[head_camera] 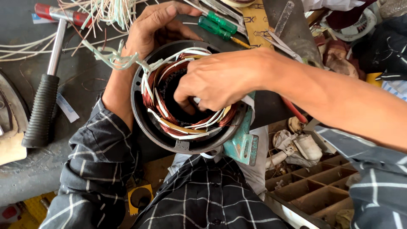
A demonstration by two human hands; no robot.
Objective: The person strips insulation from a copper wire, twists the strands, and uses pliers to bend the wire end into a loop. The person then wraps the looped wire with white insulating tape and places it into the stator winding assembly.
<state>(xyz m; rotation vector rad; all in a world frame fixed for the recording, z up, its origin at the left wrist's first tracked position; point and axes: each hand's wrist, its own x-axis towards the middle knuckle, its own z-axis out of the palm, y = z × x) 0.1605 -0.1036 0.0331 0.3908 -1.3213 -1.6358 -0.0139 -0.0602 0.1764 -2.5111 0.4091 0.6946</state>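
Observation:
A round dark motor stator (146, 123) with copper windings (157, 104) and white insulating sleeves rests on its side at the workbench edge against my lap. My left hand (152, 32) cups its far rim from behind. My right hand (216, 78) reaches into the bore, fingertips pinching the windings and white sleeving at the right inner side. Loose white leads (114, 57) trail off the stator's upper left.
A hammer (44, 91) with black grip lies left on the bench. Green-handled screwdrivers (216, 23) and tangled wires (106, 12) lie behind. A teal metal bracket (243, 142) sits under the stator. A wooden compartment tray (322, 186) stands lower right.

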